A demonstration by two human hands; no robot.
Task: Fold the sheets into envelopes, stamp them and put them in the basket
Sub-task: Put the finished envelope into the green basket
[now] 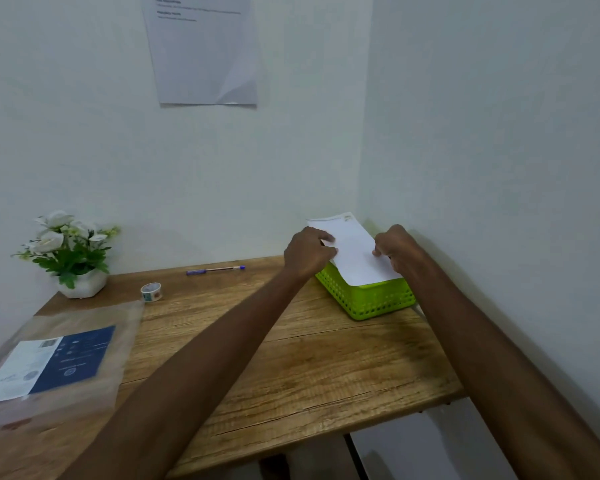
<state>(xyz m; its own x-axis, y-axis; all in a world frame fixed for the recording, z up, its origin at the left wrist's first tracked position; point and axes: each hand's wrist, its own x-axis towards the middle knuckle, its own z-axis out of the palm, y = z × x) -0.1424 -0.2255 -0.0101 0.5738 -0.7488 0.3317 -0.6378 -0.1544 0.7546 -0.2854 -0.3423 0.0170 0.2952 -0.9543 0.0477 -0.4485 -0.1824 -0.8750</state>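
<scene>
Two hands are at work over the one green basket [367, 299]. The left hand [307, 252] has its fingers curled and pinches the left edge of a white envelope [355, 252]; the right hand [397, 249] pinches its right edge the same way. Between them the envelope lies flat and slightly tilted on top of the basket, its far end reaching past the basket's back rim toward the corner of the room. Whether more paper sits beneath it cannot be told.

The basket is a single rectangular one of bright lime plastic, its walls pierced with rows of small holes, and it stands at the back right of the counter [309, 368], close to the side wall. The counter is wood-grain board, brown, with dark lines running along its length.

Left of the basket, near the back wall, lies one pen [215, 270] with blue ends. Further left of the basket stands one small roll of patterned tape [151, 292] on its edge. Beyond it is one white pot of artificial white flowers [70, 252] with green leaves. Nearer than the flowers lies one clear plastic sleeve [54, 362] holding a blue and white printed card.

The walls are plain and pale, meeting in a corner behind the basket. One creased sheet of paper [203, 50] hangs on the back wall above
</scene>
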